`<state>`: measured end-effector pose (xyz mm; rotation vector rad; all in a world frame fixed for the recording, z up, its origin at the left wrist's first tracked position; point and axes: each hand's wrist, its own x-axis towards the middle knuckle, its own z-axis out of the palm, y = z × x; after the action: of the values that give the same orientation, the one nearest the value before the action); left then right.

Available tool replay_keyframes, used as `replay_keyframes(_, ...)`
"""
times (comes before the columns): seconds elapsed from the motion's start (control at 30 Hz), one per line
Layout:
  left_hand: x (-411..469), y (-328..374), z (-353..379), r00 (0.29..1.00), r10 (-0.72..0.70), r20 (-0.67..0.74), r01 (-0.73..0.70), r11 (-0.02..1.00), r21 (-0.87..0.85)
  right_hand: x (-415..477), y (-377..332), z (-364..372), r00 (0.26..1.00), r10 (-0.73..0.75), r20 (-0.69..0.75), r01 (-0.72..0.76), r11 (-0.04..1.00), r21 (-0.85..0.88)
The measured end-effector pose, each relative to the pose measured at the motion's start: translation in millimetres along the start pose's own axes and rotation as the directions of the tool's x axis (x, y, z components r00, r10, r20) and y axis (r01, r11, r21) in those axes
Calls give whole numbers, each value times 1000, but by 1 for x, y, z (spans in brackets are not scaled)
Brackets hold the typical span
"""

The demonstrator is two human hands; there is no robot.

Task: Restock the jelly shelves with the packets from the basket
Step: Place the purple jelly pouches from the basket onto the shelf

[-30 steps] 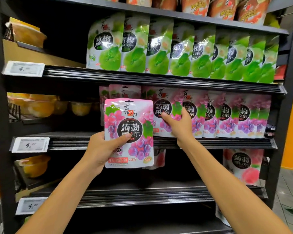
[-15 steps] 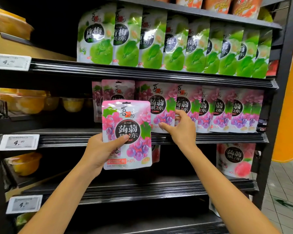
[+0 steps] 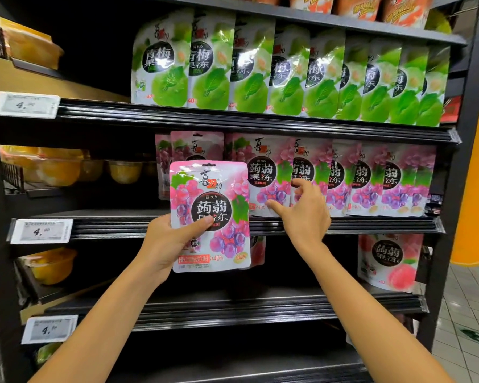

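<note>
Head: left hand (image 3: 163, 244) holds packet (image 3: 213, 205), blocking shelved packets (image 3: 371, 181)

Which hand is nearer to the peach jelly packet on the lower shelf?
Right. The right hand is at the grape row, up and left of the peach packet; the left hand is farther left, holding a grape packet.
</note>
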<state>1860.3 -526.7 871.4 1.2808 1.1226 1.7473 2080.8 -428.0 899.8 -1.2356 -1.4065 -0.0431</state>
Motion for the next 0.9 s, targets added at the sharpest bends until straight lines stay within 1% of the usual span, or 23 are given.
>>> replay_keyframes(0.03, 0, 0, 1, 1000, -1, 0, 1, 1000, -1, -3, -1, -1, 999, -37, -24, 37, 999, 7)
replay_keyframes(0.07, 0, 1, 1, 1000, 1, 1, -1, 1000, -4, -7, -3, -3, 996, -81, -34, 83, 995, 59)
replay_keyframes(0.1, 1, 1, 2, 1000, 4, 1, -4, 1000, -6, -11, -6, -5, 992, -122, -13, 122, 978, 167)
replay_keyframes(0.13, 1, 2, 3, 1000, 7, -1, -7, 1000, -7, -16, -10, -6, 987, -150, 59, 126, 945, 303)
replay_keyframes(0.17, 2, 3, 4, 1000, 7, -2, -7, 1000, -7, -21, -15, -8, 969, -169, 182, 79, 904, 420)
replay_keyframes(0.2, 3, 3, 5, 1000, 6, -2, -6, 1000, -9, -27, -19, -10, 925, -185, 332, -5, 868, 497)
replay_keyframes(0.23, 4, 4, 7, 1000, 7, 1, -7, 1000, -12, -34, -24, -10, 859, -196, 472, -105, 836, 538)
replay_keyframes(0.27, 5, 4, 9, 1000, 11, 5, -11, 1000, -14, -39, -27, -9, 795, -202, 571, -199, 803, 561)
replay_keyframes(0.3, 5, 4, 11, 1000, 17, 5, -17, 1000, -19, -43, -31, -8, 753, -200, 628, -279, 766, 579)
replay_keyframes(0.33, 5, 4, 13, 1000, 20, 4, -20, 999, -28, -45, -34, -6, 738, -186, 649, -339, 729, 594)
replay_keyframes(0.4, 6, 5, 16, 1000, 23, 6, -22, 998, -55, -43, -38, -2, 759, -143, 635, -398, 669, 627)
replay_keyframes(0.5, 10, 12, 16, 998, 59, -4, -59, 996, -61, -34, -42, 2, 790, -118, 602, -407, 633, 658)
replay_keyframes(0.57, 12, 17, 16, 987, 138, -88, -136, 990, 28, -26, -45, 5, 795, -107, 597, -418, 616, 668)
replay_keyframes(0.63, 9, 18, 16, 945, 286, -157, -251, 945, 210, -16, -50, 8, 805, -71, 589, -427, 621, 658)
replay_keyframes(0.7, 4, 16, 18, 906, 410, -102, -351, 865, 358, -6, -56, 11, 818, -21, 575, -441, 620, 649)
replay_keyframes(0.73, 2, 15, 19, 898, 437, -50, -383, 834, 397, -1, -59, 13, 822, 1, 570, -449, 617, 647)
replay_keyframes(0.83, 1, 12, 22, 905, 415, 94, -407, 775, 483, 10, -66, 19, 838, 78, 540, -478, 583, 657)
replay_keyframes(0.9, 2, 9, 24, 916, 374, 146, -392, 751, 531, 15, -69, 23, 846, 105, 523, -485, 557, 674)
